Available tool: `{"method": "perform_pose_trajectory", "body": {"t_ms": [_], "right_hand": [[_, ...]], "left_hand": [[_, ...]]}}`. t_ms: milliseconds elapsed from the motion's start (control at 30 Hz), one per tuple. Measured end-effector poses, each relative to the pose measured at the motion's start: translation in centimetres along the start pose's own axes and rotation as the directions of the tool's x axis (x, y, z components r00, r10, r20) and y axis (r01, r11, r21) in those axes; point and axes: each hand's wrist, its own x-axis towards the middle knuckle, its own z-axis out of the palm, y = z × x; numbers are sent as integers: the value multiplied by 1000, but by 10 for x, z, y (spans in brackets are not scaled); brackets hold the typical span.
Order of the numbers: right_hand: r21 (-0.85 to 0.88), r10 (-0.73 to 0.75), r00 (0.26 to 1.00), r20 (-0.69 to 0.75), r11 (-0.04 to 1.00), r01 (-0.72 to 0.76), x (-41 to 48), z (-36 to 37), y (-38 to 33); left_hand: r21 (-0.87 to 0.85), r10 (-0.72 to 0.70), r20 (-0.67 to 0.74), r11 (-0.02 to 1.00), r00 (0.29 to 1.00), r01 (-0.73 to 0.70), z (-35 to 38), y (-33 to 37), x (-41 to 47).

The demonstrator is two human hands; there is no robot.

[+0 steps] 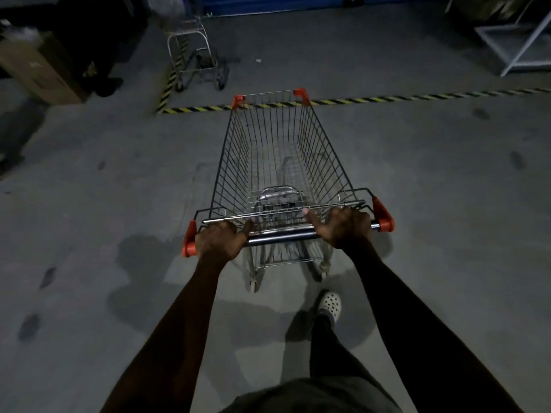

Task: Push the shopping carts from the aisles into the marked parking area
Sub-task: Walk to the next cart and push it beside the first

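Note:
A wire shopping cart (277,153) with orange corner caps stands in front of me, its basket empty. My left hand (219,241) grips the dark handle bar (280,237) near its left end. My right hand (343,228) grips the same bar near the right end, thumb stretched along the basket's rear rim. The cart's front edge reaches the yellow-black striped floor line (387,99) that marks the parking area. Inside that area, at the far left, stands a second metal cart (195,55).
A cardboard box (38,67) sits at the far left beside dark objects. A white metal rack (518,40) stands at the far right. A blue wall (268,3) closes the back. Grey concrete floor (104,189) surrounds the cart. My foot in a white clog (329,304) is behind it.

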Motion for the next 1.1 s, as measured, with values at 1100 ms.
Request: {"method": "perform_pose_trajectory", "body": {"t_ms": [1100], "right_hand": [[-324, 114, 965, 237, 946, -32, 660, 150, 16]], "left_hand": [[-4, -7, 104, 1000, 995, 7, -152, 86, 659]]}}
